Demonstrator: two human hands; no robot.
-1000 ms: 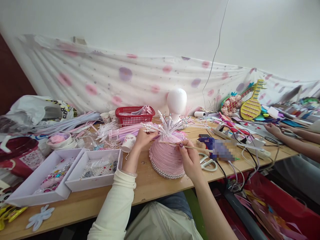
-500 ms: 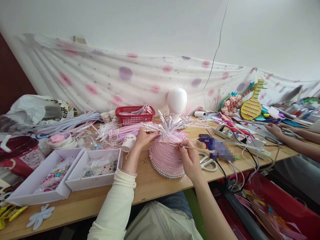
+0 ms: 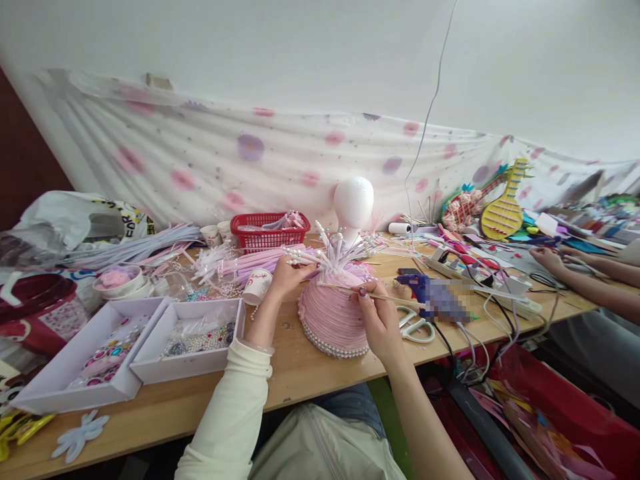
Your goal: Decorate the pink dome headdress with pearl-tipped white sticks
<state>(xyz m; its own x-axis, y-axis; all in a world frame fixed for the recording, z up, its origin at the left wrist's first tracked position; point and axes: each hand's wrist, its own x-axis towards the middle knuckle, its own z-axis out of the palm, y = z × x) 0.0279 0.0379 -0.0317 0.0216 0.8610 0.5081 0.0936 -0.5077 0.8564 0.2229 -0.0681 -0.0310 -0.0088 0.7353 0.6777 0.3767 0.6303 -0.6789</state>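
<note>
Pink ridged cord covers the rounded dome [image 3: 327, 317], and a string of silvery pearl beads [image 3: 340, 352] lines its lower edge; that much looks done. At the top, a spray of pale, bead-tipped stems [image 3: 345, 257] is gathered at a narrow neck and fans outwards. We judge the body well advanced and the neck the part being worked; how much is left to add there, we cannot tell.

Our left fingers [image 3: 300, 272] come close together at the left edge of the spray, but whether they pinch a stem is too small to make out. Our right fingers [image 3: 367, 303] pinch a thin, pale wooden stick [image 3: 395, 298], its far end at the neck. So the dome sits on the wooden tabletop [image 3: 285, 373] between and just below both sets of fingers.

Behind the spray, beyond our fingers, stands a white foam head [image 3: 354, 200]; white-handled scissors [image 3: 420, 331] lie just right of our right fingers, and a white paper cup [image 3: 257, 287] leans left of our left ones.
</note>
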